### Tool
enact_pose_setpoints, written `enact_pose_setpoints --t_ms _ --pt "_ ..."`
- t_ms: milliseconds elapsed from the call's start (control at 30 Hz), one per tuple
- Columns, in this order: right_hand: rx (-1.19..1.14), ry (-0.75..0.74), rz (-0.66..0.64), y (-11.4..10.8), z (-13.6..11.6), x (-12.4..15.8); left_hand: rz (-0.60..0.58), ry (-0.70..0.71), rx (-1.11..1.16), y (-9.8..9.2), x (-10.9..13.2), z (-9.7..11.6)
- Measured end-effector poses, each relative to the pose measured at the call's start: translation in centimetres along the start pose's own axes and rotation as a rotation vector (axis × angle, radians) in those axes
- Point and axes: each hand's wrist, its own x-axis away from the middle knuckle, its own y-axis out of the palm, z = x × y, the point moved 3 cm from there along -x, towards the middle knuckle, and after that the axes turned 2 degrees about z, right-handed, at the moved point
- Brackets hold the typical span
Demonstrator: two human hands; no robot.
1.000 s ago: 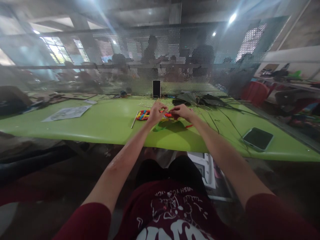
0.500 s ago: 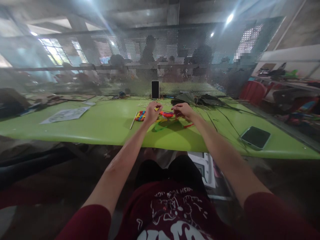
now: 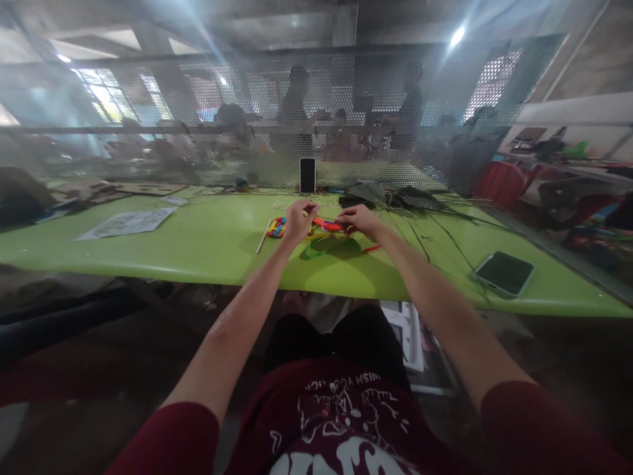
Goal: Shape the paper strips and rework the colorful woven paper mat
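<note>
Above the green table [image 3: 217, 247], my left hand [image 3: 298, 222] is closed in a pinch over a bundle of coloured strips [image 3: 329, 225], red, orange and purple. My right hand [image 3: 361, 220] has its thumb and fingertips closed at the bundle's right end. Left of my left hand shows a woven-looking piece of yellow, red and blue strips [image 3: 275, 227], partly hidden by that hand. A translucent green strip [image 3: 316, 250] curves just below the hands. Near my right wrist lies a short red strip [image 3: 372, 249]. A thin pale stick [image 3: 263, 236] rests at the left.
A phone [image 3: 307, 175] stands upright at the back before a perforated screen [image 3: 208, 145]. Another phone-like dark device [image 3: 505, 272] lies at right. Dark leaf-like material [image 3: 395, 196] and long thin strips spread behind my right hand. Printed paper [image 3: 126, 223] lies at left.
My right hand has shifted slightly left, toward my left hand. More red and orange of the bundle shows between the hands. My left hand stays nearly in place.
</note>
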Motion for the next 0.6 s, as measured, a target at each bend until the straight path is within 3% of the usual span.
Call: enact_pose_setpoints --t_ms 233,433,600 --pt "0.027 0.002 0.147 -0.7 0.0 -0.5 0.050 0.046 -0.029 -0.4 -0.1 0.2" --pt "0.139 0.018 0.359 -1.9 0.0 -0.7 0.122 0.006 -0.063 -0.8 -0.3 -0.1" --pt "0.201 -0.017 0.434 -3.3 0.7 -1.4 0.174 0.012 -0.060 -1.1 -0.2 -0.2"
